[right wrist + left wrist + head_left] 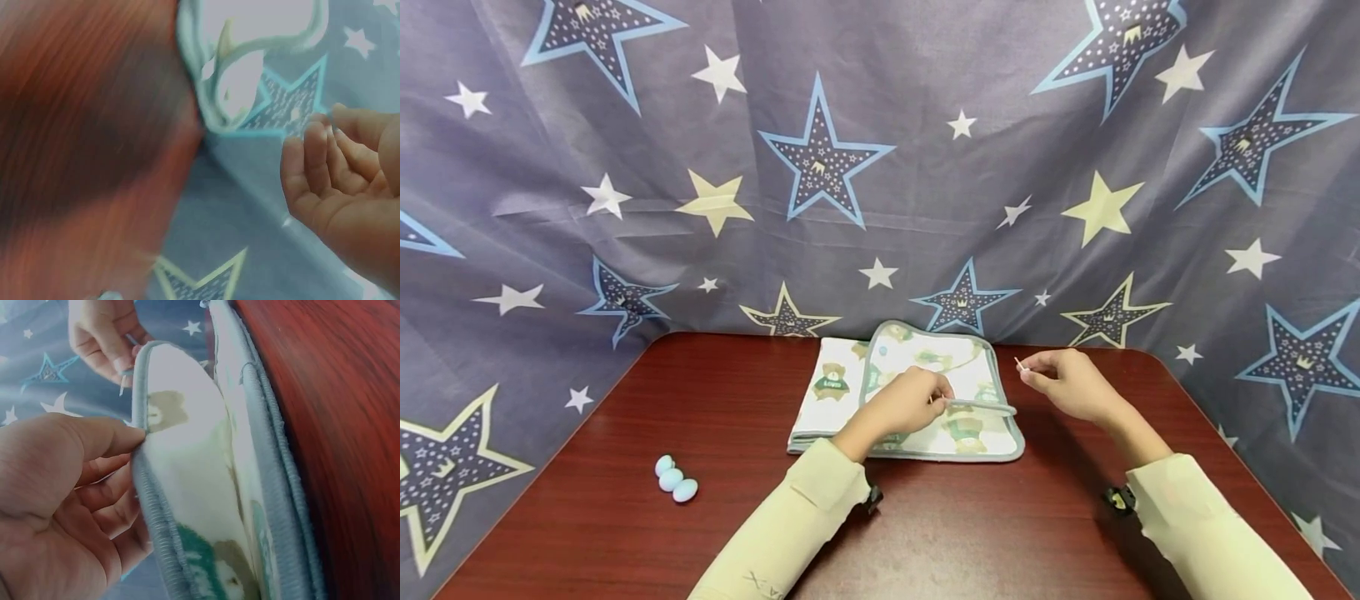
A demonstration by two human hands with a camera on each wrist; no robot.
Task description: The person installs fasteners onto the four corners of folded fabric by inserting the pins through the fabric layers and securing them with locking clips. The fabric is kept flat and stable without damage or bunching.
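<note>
Cream sleeves (786,529) point toward a bear-print cloth (932,358) on the wood-grain table (962,533), likely soft, light and best held by the bound edge (981,407) the left hand (904,402) pinches, while the right hand (1071,383) pinches a thin stick (1019,363).

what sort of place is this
Probably a small indoor filming or work corner, though I can't be sure: a star-print curtain surrounds a reddish wood-grain table, with a folded bear-print cloth on it.

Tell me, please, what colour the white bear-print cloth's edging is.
The white bear-print cloth has greyish blue-green stitched edging, clearest in the left wrist view.
</note>
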